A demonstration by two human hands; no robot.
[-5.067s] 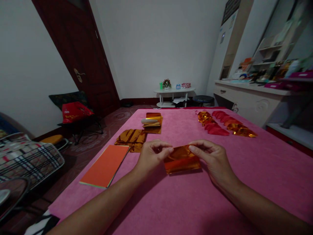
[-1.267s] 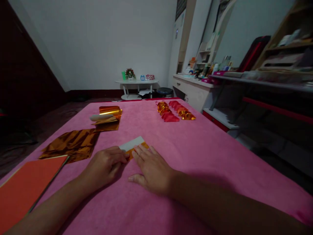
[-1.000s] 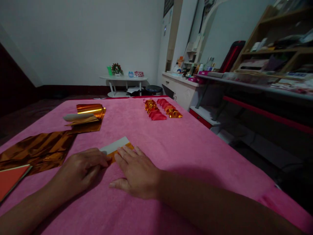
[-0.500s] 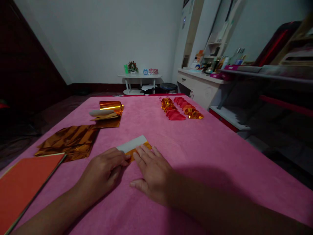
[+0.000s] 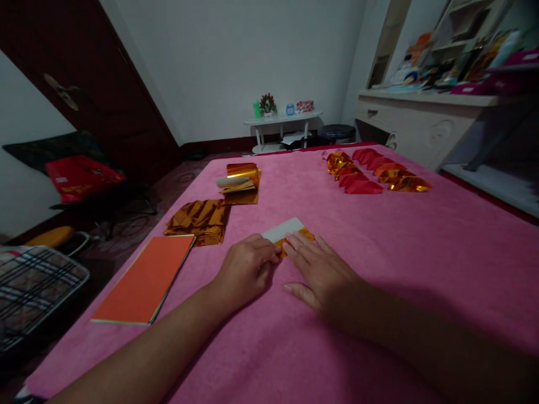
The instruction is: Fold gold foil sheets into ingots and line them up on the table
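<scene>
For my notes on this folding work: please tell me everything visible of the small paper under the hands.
The small paper lies flat on the pink cloth. It looks like thin foil, gold on one face, its white back folded over on top. The left hand and the right hand press its near edge.

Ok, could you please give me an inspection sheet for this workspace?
surface: pink cloth over table, flat.
job's things: folded foil sheet, white side up, lying on cloth.
clutter: orange paper stack; gold foil sheets; foil roll; row of folded red and gold pieces.
grips: left hand curled at sheet's end, hold unclear; right hand flat, fingers on sheet.
cables: nothing seen.
surroundings: dark door, small white table, cabinet.
</scene>
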